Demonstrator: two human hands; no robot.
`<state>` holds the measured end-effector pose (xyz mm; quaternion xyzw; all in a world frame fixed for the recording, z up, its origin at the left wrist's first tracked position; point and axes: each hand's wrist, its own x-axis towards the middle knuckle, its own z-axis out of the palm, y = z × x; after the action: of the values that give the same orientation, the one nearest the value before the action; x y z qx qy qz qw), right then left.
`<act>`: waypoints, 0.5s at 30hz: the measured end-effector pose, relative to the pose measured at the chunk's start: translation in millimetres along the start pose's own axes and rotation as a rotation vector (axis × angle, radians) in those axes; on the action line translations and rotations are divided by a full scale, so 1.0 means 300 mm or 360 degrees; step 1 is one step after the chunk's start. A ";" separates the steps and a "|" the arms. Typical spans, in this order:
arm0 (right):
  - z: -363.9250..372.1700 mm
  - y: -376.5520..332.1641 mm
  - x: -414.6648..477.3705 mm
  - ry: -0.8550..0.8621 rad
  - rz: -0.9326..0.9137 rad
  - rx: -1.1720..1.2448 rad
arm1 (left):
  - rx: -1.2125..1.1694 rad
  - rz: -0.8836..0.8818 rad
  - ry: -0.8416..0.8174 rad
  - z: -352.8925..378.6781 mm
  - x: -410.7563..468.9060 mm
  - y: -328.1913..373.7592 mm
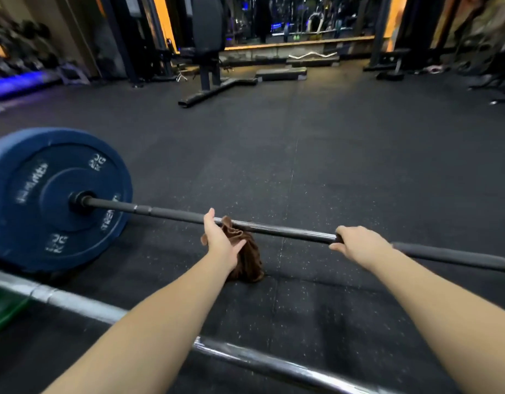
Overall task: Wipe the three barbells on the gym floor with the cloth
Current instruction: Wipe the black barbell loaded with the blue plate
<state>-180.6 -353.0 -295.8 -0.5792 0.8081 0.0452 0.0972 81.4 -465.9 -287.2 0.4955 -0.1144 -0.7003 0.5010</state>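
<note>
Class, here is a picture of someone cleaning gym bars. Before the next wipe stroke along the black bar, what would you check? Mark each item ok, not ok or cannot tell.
1. Brown cloth is against the black barbell: ok, it hangs from the bar.
2. Left hand holds the cloth: ok, thumb and fingers close on it at the bar.
3. Right hand steadies the bar: ok, fingers curl round it.
4. Shaft is bare toward the blue plate: ok.
5. Cloth is off the floor: not ok, its lower end seems to reach it.
6. Silver barbell nearer the person is already wiped: cannot tell.
</note>
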 end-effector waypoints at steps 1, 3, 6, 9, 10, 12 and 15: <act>0.017 0.008 0.011 0.0014 -0.0013 0.0012 | 0.0022 0.0025 0.0018 0.000 0.017 -0.022; 0.038 0.012 0.024 0.0066 -0.0056 -0.0041 | 0.0067 0.0054 0.0023 -0.012 0.050 -0.059; 0.043 0.010 0.009 0.0191 -0.0040 -0.0079 | 0.0038 0.0026 -0.0060 -0.007 0.022 -0.065; 0.039 0.001 -0.020 0.0214 -0.0052 -0.0114 | 0.0002 0.0026 -0.0007 0.000 -0.009 -0.048; 0.035 -0.002 -0.023 0.0215 -0.0062 -0.0106 | 0.0042 0.0050 0.0030 0.000 -0.023 -0.045; 0.032 0.003 -0.020 0.0230 -0.0069 -0.0100 | 0.0061 0.0089 0.0034 -0.009 -0.009 -0.050; 0.033 0.006 -0.020 0.0204 -0.0078 -0.0110 | -0.0019 0.0121 0.0071 -0.015 0.011 -0.017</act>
<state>-179.4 -344.9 -304.2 -0.6035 0.7963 0.0336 0.0263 82.1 -464.7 -294.8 0.5034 -0.1177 -0.6701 0.5327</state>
